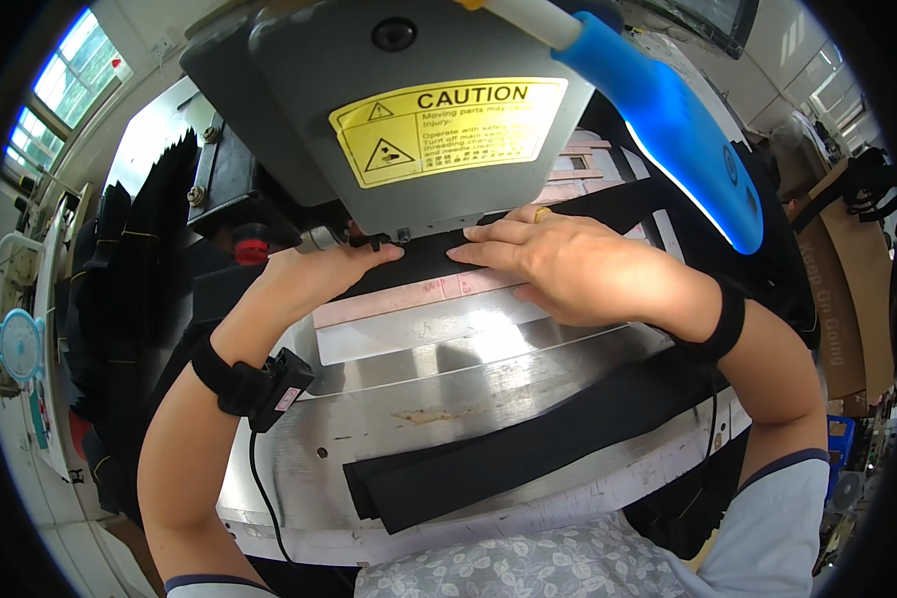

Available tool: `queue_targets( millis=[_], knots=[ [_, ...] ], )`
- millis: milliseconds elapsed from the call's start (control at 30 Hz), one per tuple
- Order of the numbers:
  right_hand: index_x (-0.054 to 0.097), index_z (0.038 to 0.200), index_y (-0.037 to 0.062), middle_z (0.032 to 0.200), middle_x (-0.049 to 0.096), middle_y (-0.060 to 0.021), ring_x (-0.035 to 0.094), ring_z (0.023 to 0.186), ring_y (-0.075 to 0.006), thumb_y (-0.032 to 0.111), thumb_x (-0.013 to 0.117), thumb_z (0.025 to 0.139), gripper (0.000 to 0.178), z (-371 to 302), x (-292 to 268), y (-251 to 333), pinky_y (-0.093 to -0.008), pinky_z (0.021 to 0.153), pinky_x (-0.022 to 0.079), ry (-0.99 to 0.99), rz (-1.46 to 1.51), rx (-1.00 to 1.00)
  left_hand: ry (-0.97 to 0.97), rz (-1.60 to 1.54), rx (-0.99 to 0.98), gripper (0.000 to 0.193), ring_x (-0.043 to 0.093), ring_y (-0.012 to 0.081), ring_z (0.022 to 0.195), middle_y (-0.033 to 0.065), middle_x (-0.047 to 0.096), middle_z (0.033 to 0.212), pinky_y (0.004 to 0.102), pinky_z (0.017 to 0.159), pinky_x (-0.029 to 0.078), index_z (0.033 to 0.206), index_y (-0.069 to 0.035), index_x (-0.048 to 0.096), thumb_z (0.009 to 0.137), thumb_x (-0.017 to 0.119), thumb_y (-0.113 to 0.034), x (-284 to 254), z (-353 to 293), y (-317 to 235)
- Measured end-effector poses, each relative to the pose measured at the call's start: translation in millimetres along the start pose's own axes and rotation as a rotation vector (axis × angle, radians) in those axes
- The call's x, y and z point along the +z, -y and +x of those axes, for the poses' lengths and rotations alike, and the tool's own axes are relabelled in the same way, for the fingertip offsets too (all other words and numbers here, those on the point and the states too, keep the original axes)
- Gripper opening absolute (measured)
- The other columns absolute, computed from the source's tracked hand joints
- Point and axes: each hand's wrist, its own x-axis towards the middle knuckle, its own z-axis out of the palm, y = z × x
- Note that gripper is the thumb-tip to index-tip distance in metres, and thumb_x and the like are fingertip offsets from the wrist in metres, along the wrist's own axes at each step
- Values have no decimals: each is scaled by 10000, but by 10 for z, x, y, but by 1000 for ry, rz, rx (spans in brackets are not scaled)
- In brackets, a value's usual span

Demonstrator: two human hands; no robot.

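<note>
Under the grey head of a sewing machine (289, 130) lies a piece of black fabric (426, 262). My left hand (324, 271) rests on its left part, one digit stretched toward the needle area; its other fingers are largely hidden by the machine. From the right, my right hand (578, 261) lies flat on the fabric with fingers extended, a ring on one of them. Just in front of the fabric runs a pinkish strip (384, 304) on a clear or whitish plate (369, 342).
Folded black fabric (528, 439) lies on the metal table (369, 419) near its front edge. A bright blue lamp (693, 140) hangs at upper right. Dark fabric (120, 289) is piled at left, beside a red knob (251, 251). A cardboard box (837, 299) stands far right.
</note>
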Motion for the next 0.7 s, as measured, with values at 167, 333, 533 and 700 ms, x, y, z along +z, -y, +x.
queue_targets(
  millis=[167, 333, 533, 700],
  knots=[
    [456, 1400, 173, 1379, 466, -77, 512, 1187, -323, 84, 682, 710, 732, -29, 23, 4, -366, 953, 474, 4, -108, -18, -2, 11, 0, 470, 652, 201, 808, 101, 691, 865, 315, 740, 509, 986, 0, 668, 771, 762, -406, 18, 17, 13],
    [509, 1358, 137, 1392, 472, -130, 486, 1225, -317, 23, 550, 802, 570, -15, -64, 73, -377, 1026, 422, 50, -32, 28, -6, 301, 86, 528, 657, 241, 832, 144, 684, 905, 330, 752, 512, 1023, 8, 664, 780, 732, -456, 11, -29, 6],
    [490, 1373, 156, 1401, 451, -112, 485, 1220, -329, 35, 593, 763, 631, -9, -71, 91, -373, 1004, 441, 68, -72, 44, 6, 330, -40, 576, 668, 292, 886, 186, 678, 935, 352, 770, 515, 1035, 17, 661, 802, 685, -510, 34, -53, -66],
    [513, 1354, 139, 1399, 452, -135, 488, 1218, -340, 13, 548, 791, 578, -6, -77, 89, -376, 1006, 436, 73, -48, 39, -82, 356, -37, 421, 667, 310, 805, 165, 677, 905, 381, 710, 520, 1029, -25, 675, 836, 656, -399, 79, -133, -176]
  ],
)
